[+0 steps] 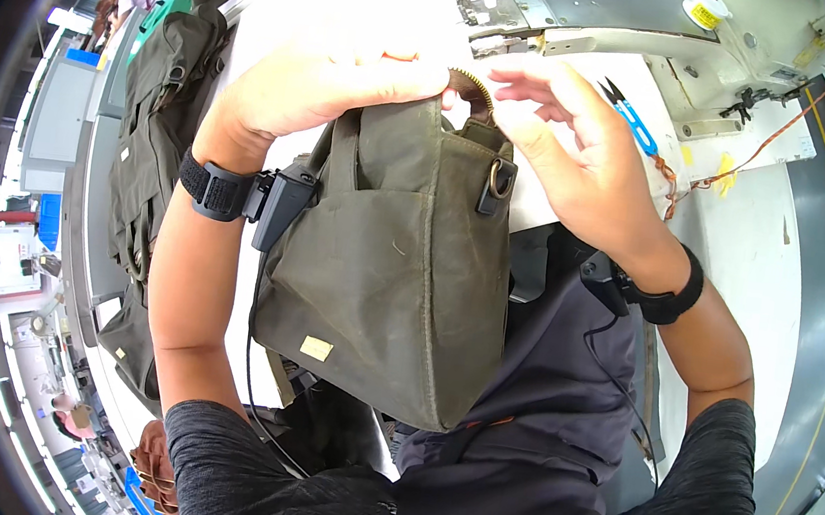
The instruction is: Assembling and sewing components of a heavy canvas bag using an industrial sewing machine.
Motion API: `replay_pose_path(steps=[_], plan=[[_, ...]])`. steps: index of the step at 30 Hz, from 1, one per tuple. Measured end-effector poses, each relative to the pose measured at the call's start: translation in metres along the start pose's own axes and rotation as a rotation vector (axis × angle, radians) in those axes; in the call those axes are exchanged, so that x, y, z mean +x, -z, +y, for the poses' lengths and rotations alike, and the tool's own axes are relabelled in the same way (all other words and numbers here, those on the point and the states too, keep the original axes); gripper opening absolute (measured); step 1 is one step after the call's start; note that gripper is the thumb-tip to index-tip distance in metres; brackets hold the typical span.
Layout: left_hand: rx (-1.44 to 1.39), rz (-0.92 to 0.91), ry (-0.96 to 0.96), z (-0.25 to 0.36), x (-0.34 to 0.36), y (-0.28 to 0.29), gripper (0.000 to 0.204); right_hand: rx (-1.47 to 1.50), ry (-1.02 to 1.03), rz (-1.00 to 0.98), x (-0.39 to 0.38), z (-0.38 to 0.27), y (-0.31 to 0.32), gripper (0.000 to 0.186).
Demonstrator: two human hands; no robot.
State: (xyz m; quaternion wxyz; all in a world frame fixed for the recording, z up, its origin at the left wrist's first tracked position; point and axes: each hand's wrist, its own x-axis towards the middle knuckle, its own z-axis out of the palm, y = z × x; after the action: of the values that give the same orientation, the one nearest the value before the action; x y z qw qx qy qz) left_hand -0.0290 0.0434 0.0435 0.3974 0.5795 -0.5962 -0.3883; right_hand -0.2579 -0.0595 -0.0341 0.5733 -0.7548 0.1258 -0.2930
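Observation:
A dark olive fabric bag (362, 262) is held up in front of me, its zippered opening at the top. My left hand (335, 88) grips the top edge, thumb lying along the fabric; its fingers are partly lost in glare. At the right end of the opening, a brass-toothed zipper (473, 83) curves upward. My right hand (581, 139) holds the bag's edge beside it, thumb against the zipper side and fingers curved. Below that hand, a metal D-ring (497, 179) hangs on a dark tab. A small yellow sticker (315, 348) marks the lower front panel.
Blue-handled thread snips (633, 120) lie on the white table right of my hand. Behind them stands a sewing machine (599, 16) with a thread spool (705, 7) on it. More olive bags (151, 160) are piled along the left. An orange cord (743, 172) runs at right.

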Motion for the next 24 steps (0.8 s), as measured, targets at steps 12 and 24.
replay_pose_path(steps=[12,24], plan=[[0.002,-0.371,0.369,0.021,-0.002,0.005,0.039,0.352,-0.386,-0.434,0.016,-0.024,0.012,0.026],[0.39,-0.217,0.341,0.015,0.015,0.022,0.04,0.265,-0.375,-0.234,0.022,-0.03,0.027,0.028]])
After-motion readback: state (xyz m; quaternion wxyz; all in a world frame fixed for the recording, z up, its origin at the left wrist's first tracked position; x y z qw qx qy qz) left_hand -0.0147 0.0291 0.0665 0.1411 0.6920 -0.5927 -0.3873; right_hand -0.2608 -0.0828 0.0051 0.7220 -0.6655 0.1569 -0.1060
